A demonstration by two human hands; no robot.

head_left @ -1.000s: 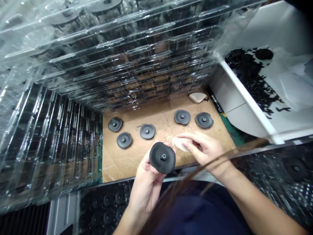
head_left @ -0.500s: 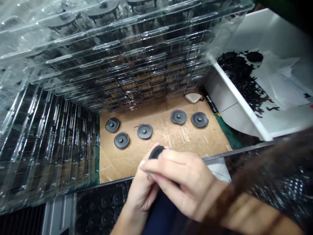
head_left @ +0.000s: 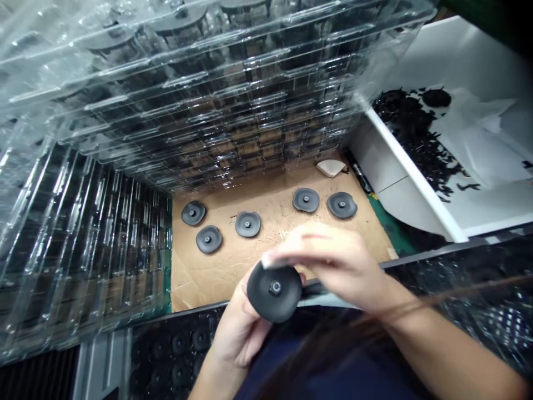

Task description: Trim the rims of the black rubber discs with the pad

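My left hand (head_left: 241, 328) is closed around a round dark grey disc (head_left: 275, 297) with a small raised hub at its centre. The disc's hub side faces up toward me. Over its far rim reaches my right hand (head_left: 333, 261), blurred, with its fingers bent together. A small white patch shows at those fingertips; whether it is a held thing or a bright fingertip I cannot make out. Beyond the hands, similar discs lie hub-up on a brown cardboard sheet (head_left: 191, 278): a pair at left, one mid-sheet (head_left: 247, 224), and a pair at right (head_left: 342, 205).
Tall stacks of clear plastic trays (head_left: 250, 111) wall off the back and left. On the right stands a white bin (head_left: 433, 200) holding black scraps (head_left: 412, 122). A marker pen (head_left: 358, 173) and a white wedge-shaped piece (head_left: 331, 168) lie at the cardboard's far right.
The disc has turned from nearly edge-on to showing its hub face. My right hand has shifted up and right, from around the disc to its far rim.
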